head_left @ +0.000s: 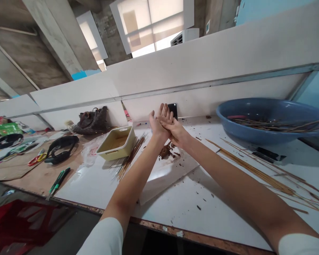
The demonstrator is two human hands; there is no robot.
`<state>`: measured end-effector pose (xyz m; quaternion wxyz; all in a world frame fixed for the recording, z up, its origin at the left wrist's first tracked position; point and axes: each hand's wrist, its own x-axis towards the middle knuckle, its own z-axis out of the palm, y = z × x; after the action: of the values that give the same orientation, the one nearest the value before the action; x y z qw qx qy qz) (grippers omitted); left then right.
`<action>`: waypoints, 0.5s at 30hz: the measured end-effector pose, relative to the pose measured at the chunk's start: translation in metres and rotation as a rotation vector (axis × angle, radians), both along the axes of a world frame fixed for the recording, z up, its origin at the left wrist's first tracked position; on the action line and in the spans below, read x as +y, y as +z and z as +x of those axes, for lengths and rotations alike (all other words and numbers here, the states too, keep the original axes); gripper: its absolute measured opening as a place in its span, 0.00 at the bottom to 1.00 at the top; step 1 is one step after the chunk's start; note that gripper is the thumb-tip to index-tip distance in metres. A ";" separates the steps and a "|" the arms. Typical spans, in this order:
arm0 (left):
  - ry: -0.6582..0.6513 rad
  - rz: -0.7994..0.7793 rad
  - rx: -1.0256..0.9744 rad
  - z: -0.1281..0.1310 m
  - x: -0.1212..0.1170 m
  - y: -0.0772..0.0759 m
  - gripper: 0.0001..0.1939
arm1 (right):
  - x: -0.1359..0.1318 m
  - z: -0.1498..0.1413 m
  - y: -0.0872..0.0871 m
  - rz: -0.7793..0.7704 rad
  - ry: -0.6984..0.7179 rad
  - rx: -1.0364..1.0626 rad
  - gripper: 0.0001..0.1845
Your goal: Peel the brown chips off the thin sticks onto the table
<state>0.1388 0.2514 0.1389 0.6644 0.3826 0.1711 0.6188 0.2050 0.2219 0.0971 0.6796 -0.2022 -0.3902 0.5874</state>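
Note:
My two hands meet above the white board, palm against palm. My left hand (158,122) stands upright with its fingers stretched up. My right hand (176,131) lies across it, fingers flat against the left palm. Whether anything sits between the palms is hidden. Right under the hands, lumps and crumbs of brown paste (166,151) lie on a white sheet (164,173). A bundle of thin bamboo sticks (130,158) lies just left of my left forearm, beside a yellow tray (117,142).
A blue basin (271,118) with several sticks stands at the right. Long loose sticks (257,172) fan over the table under my right arm. A dark phone (172,110) leans on the back wall. At the left are a handbag (91,120), black straps (61,146), scissors (36,158) and green pens (59,180).

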 end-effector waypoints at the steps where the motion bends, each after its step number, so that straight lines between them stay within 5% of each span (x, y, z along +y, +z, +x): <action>1: -0.022 0.026 -0.012 0.001 0.000 -0.003 0.34 | 0.003 0.000 -0.004 -0.013 0.004 -0.004 0.35; 6: -0.035 0.035 -0.039 0.003 -0.004 -0.018 0.35 | 0.006 -0.001 -0.021 -0.041 0.008 -0.083 0.24; 15: -0.119 0.064 0.026 0.025 -0.013 -0.041 0.32 | 0.019 0.007 -0.037 -0.103 -0.146 -0.307 0.33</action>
<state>0.1633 0.2383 0.0982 0.6851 0.4212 0.1366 0.5785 0.2124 0.2406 0.0602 0.6417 -0.3519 -0.4431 0.5178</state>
